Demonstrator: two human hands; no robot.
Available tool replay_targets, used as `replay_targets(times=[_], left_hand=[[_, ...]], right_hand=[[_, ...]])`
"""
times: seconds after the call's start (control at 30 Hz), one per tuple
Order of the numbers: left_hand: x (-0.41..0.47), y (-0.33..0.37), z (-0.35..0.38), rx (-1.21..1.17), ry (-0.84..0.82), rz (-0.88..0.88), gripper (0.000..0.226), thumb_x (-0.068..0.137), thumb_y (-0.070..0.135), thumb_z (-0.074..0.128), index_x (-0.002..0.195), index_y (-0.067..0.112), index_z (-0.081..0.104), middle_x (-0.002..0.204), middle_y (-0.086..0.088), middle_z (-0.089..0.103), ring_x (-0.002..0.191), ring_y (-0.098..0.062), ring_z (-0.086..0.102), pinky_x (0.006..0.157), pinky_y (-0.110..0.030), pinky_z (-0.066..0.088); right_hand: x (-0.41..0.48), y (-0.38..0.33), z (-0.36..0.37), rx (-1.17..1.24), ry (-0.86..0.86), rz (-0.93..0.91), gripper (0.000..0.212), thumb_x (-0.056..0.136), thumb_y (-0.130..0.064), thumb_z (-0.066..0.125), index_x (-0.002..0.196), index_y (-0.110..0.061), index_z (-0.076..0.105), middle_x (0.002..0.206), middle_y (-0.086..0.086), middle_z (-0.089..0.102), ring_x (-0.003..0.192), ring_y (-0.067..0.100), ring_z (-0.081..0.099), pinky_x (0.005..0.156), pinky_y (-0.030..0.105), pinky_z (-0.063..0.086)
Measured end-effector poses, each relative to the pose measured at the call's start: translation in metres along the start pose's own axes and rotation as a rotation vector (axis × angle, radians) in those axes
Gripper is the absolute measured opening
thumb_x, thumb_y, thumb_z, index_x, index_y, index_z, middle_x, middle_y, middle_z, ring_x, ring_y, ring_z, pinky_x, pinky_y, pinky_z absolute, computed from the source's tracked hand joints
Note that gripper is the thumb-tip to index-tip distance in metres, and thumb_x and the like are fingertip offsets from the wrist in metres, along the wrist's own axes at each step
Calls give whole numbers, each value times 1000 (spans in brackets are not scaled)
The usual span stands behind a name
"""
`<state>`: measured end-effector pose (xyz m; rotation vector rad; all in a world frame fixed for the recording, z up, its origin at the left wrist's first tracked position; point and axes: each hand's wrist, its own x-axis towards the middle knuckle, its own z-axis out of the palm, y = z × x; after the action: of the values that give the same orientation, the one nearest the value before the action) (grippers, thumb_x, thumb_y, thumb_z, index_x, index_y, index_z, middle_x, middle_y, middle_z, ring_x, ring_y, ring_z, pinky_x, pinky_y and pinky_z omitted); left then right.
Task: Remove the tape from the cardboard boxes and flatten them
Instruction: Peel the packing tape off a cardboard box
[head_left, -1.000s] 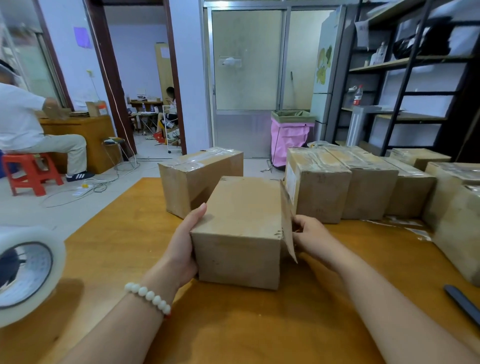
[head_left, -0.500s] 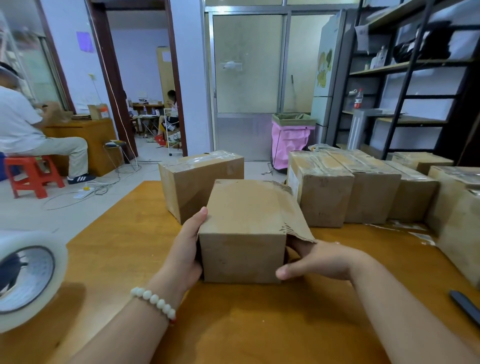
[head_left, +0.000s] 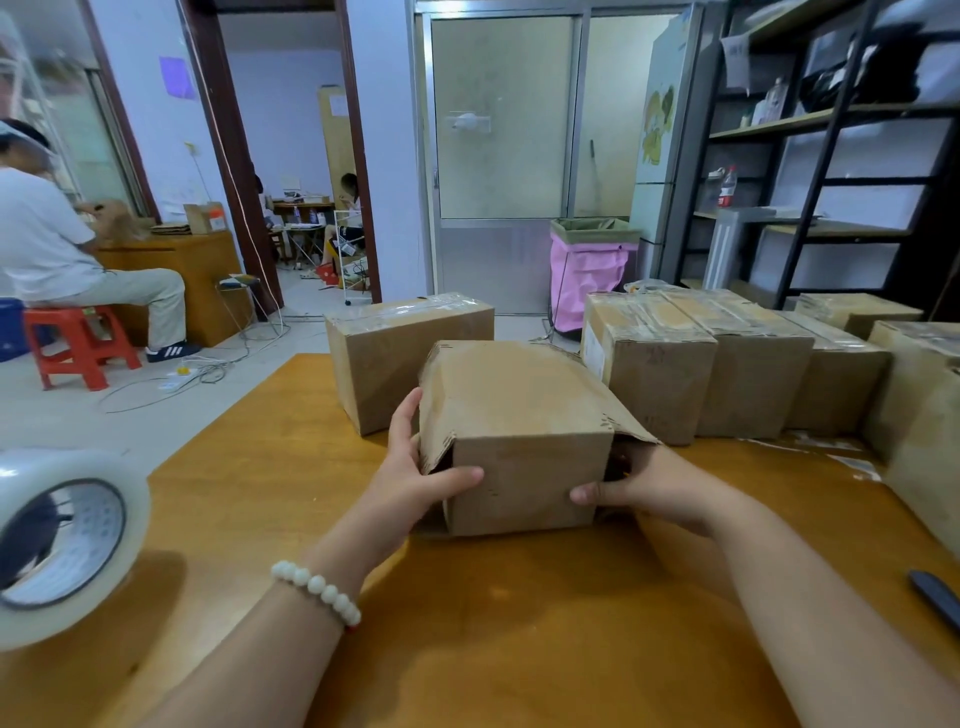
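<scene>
Left hand (head_left: 415, 475) grips the box (head_left: 519, 405) at its left edge, thumb laid across the near face and fingers round the side beside a loose, ragged left flap (head_left: 434, 447). Right hand (head_left: 647, 483) holds the opposite edge, thumb on the near face and fingers tucked out of sight under the lifted right flap (head_left: 618, 415). The box stands mid-table on the table (head_left: 519, 649), close to the person, with its boxy shape intact.

From the head view, this box looks partly done. No tape shows on the faces turned to the camera, and flaps hang free on both sides, so its ends seem opened. It is not yet flattened, and collapsing it looks like the step in hand.

The others appear untouched. Just behind the box to the left, a taped box (head_left: 405, 358) lies closed with glossy tape across its top. Behind the box to the right, a row of boxes (head_left: 753, 374) stands side by side, shiny with tape too. No flattened cardboard shows on the table. My judgement is that the job is in its early part, with several boxes left.

Left of the box, very near the camera, sits a tape roll (head_left: 57, 540). Right of the box, at the frame edge, lies a dark tool (head_left: 935, 597), too cut off to identify.
</scene>
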<state>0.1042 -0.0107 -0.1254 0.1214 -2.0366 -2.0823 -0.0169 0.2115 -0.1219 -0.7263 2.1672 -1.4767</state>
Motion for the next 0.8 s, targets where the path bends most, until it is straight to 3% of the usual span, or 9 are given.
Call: replay_targets(times=[0.1, 0.17, 0.23, 0.37, 0.5, 0.53, 0.63, 0.7, 0.8], left_hand=[[3, -4, 0, 120, 52, -4, 124, 52, 28, 84, 150, 39, 8, 126, 7, 47, 112, -14, 53, 84, -26, 51], [5, -7, -2, 179, 93, -2, 137, 40, 46, 91, 149, 41, 7, 143, -4, 39, 127, -23, 46, 99, -37, 48], [4, -8, -1, 220, 115, 14, 153, 23, 65, 90, 149, 43, 7, 151, -3, 30, 136, -26, 38, 110, -47, 40], [3, -8, 2, 247, 136, 48, 161, 18, 72, 85, 153, 36, 5, 156, 2, 21, 141, -23, 29, 115, -48, 33], [1, -9, -1, 246, 185, 88, 155, 19, 84, 76, 152, 36, 14, 152, 9, 25, 139, -19, 30, 113, -48, 36], [0, -8, -2, 255, 199, 102, 151, 20, 87, 73, 152, 35, 19, 147, 12, 28, 138, -18, 32, 112, -47, 37], [-2, -6, -2, 295, 225, 161, 132, 27, 86, 72, 143, 36, 36, 132, 20, 39, 128, -14, 42, 105, -40, 45], [-3, -4, -2, 310, 232, 214, 110, 35, 73, 78, 133, 38, 45, 124, 26, 42, 114, -1, 48, 93, -22, 49], [-5, -2, -1, 318, 244, 288, 90, 51, 53, 89, 129, 36, 47, 121, 26, 42, 105, 7, 46, 74, -3, 44]], right_hand=[[-2, -2, -2, 7, 14, 26, 58, 69, -17, 83, 113, -32, 49, 109, -15, 55, 98, 9, 57, 75, 32, 58], [-3, -3, -5, -20, 23, 46, 59, 70, -17, 82, 117, -30, 47, 107, -17, 53, 96, 9, 58, 76, 34, 58], [-5, -3, -11, -32, 3, 72, 59, 71, -17, 81, 119, -28, 48, 110, -17, 53, 97, 9, 58, 80, 34, 57], [-10, -3, -22, -84, -27, 72, 59, 67, -23, 82, 120, -26, 56, 124, -8, 57, 102, 7, 58, 79, 25, 54], [-11, -4, -23, -197, 2, 62, 79, 50, -46, 87, 121, -29, 58, 124, -15, 57, 115, 7, 52, 98, 28, 44], [-10, -5, -23, -208, 6, 57, 76, 51, -44, 87, 120, -29, 58, 121, -16, 57, 116, 6, 50, 99, 26, 40], [-10, -5, -23, -193, 22, 31, 43, 68, -23, 83, 100, -33, 56, 100, -22, 58, 98, 0, 54, 83, 16, 41], [-10, -2, -25, -181, 54, 22, 38, 72, -21, 81, 98, -30, 55, 92, -21, 57, 84, -5, 53, 68, 10, 42], [-12, -2, -26, -175, 63, 37, 30, 73, -20, 80, 91, -31, 58, 89, -20, 60, 80, -7, 54, 60, 7, 43]])
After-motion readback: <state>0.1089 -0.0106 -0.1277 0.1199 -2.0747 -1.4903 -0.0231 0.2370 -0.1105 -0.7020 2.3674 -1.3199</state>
